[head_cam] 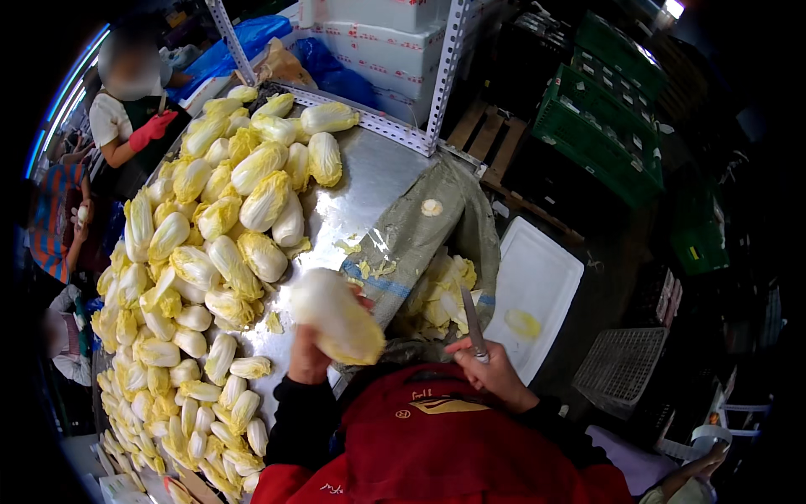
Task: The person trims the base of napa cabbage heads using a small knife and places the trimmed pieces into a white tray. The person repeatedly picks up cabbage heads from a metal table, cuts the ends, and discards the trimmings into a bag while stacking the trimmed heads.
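A head of napa cabbage (337,315), pale white at one end and yellow at the leaf tips, lies in my left hand (310,354), held above the edge of the metal table. My right hand (491,372) grips a knife (472,321) by its handle, blade pointing up and away from me. Between the hands, an open woven sack (409,233) drapes off the table edge with loose cabbage leaves (441,293) inside it. A cut cabbage stem slice (431,207) and leaf scraps (378,269) rest on the sack.
Heaped napa cabbages (208,252) cover the left of the metal table (378,157). A perforated metal post (444,82) rises at its far corner. At right are a white foam box lid (535,290), green crates (598,132) and a wire-mesh basket (620,362). Several people stand nearby, one wearing a pink glove (151,130).
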`<act>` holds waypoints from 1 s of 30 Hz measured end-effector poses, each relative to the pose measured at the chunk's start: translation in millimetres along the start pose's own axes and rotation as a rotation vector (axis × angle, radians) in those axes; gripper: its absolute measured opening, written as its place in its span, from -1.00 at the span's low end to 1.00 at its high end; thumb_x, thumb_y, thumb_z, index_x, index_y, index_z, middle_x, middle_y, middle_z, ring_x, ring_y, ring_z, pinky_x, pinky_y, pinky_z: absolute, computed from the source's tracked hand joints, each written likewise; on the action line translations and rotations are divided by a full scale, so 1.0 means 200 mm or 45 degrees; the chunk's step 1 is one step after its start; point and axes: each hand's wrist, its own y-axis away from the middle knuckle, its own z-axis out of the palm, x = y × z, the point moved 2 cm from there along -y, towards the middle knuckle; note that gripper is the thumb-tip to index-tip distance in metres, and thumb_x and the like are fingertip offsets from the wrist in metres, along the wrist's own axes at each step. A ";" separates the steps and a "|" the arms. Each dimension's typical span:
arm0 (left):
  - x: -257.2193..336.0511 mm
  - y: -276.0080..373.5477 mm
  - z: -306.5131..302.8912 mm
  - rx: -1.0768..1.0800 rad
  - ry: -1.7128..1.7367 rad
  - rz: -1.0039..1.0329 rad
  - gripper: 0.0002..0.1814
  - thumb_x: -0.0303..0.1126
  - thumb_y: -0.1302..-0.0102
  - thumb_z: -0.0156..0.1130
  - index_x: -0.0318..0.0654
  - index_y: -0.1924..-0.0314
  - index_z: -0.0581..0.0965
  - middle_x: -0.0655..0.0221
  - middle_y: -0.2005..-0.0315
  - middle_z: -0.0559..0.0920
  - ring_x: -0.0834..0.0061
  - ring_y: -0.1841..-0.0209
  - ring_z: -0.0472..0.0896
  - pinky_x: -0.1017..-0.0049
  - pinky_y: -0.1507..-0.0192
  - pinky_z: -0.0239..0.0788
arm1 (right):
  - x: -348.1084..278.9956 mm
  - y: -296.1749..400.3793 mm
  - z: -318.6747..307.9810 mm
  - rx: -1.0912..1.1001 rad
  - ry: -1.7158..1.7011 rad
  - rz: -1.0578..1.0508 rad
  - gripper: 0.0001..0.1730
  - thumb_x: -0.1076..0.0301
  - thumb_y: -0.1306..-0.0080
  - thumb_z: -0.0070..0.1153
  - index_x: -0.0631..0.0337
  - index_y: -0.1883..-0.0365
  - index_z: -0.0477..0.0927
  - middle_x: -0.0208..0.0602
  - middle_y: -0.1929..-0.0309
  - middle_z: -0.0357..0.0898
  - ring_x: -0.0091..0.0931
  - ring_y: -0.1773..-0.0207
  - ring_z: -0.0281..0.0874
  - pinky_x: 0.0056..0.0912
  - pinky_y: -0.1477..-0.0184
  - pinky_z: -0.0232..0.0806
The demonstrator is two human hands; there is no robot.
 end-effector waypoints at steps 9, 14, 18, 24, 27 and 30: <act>-0.28 -0.06 0.22 -0.183 -1.368 -0.055 -0.10 -0.28 0.14 0.56 -0.31 -0.21 0.30 0.33 0.07 0.55 0.51 0.02 0.53 0.46 -0.07 0.38 | -0.23 0.07 -0.01 0.361 1.269 -0.750 -0.79 0.41 -0.15 0.17 0.14 0.21 0.62 -0.22 0.43 0.64 -0.27 0.40 0.63 -0.27 0.41 0.42; -0.35 -0.06 0.22 -0.202 -1.297 -0.150 -0.13 -0.27 0.16 0.57 -0.30 -0.18 0.35 0.31 0.10 0.57 0.52 0.04 0.55 0.48 -0.04 0.40 | -0.19 0.06 0.03 0.312 1.366 -0.720 -0.84 0.38 -0.16 0.14 0.12 0.26 0.58 -0.23 0.47 0.62 -0.25 0.43 0.62 -0.20 0.42 0.43; -0.36 -0.05 0.22 -0.211 -1.348 -0.128 -0.16 -0.27 0.13 0.55 -0.29 -0.17 0.36 0.31 0.12 0.60 0.52 0.06 0.57 0.48 -0.01 0.43 | -0.17 0.05 0.04 0.273 1.348 -0.717 -0.88 0.39 -0.17 0.12 0.14 0.30 0.55 -0.19 0.51 0.60 -0.21 0.46 0.60 -0.16 0.44 0.42; -0.35 -0.01 0.23 -0.177 -1.342 -0.207 -0.22 -0.28 0.10 0.52 -0.30 -0.15 0.38 0.30 0.16 0.61 0.50 0.08 0.59 0.47 0.02 0.45 | -0.15 0.04 0.06 0.206 1.377 -0.652 -0.87 0.41 -0.15 0.10 0.16 0.30 0.51 -0.17 0.53 0.58 -0.18 0.47 0.59 -0.12 0.43 0.43; -0.35 0.03 0.22 -0.169 -1.371 -0.176 -0.24 -0.29 0.10 0.52 -0.31 -0.12 0.39 0.31 0.17 0.62 0.51 0.10 0.59 0.47 0.03 0.45 | -0.12 0.04 0.07 0.169 1.419 -0.586 -0.85 0.41 -0.14 0.11 0.16 0.29 0.52 -0.16 0.52 0.59 -0.17 0.45 0.59 -0.11 0.42 0.43; -0.32 0.07 0.24 -0.188 -1.319 -0.230 -0.26 -0.31 0.10 0.52 -0.32 -0.10 0.39 0.32 0.19 0.62 0.52 0.12 0.59 0.48 0.05 0.45 | -0.10 0.05 0.07 0.152 1.367 -0.585 -0.85 0.40 -0.13 0.11 0.16 0.31 0.53 -0.16 0.50 0.60 -0.17 0.44 0.60 -0.10 0.41 0.43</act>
